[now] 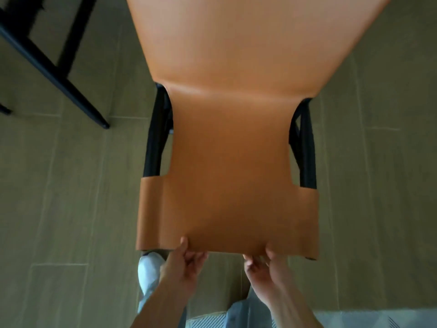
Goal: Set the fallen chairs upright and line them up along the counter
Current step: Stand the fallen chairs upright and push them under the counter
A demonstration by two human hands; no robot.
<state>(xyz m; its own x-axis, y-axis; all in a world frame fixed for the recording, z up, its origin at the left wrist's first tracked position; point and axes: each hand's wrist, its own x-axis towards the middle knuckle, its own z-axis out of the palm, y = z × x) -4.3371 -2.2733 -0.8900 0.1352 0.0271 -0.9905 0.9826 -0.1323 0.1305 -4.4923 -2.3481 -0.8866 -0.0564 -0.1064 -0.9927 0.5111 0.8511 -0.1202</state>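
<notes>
Both hands, left hand (186,256) and right hand (262,262), pinching orange chair (236,150) backrest edge, bottom centre. Risk: leather slips, chair topples.

Orange chair (236,138): far end of the leather panel cut by top edge; most of its black frame (156,138) hidden under the leather. Fingertips of left hand (186,259) and right hand (262,263) hidden behind the panel's near edge. Second black frame (47,58), upper left: motion-blurred, cut by left and top edges; type cannot be told. White shoe (149,268) partly covered by left forearm.
</notes>
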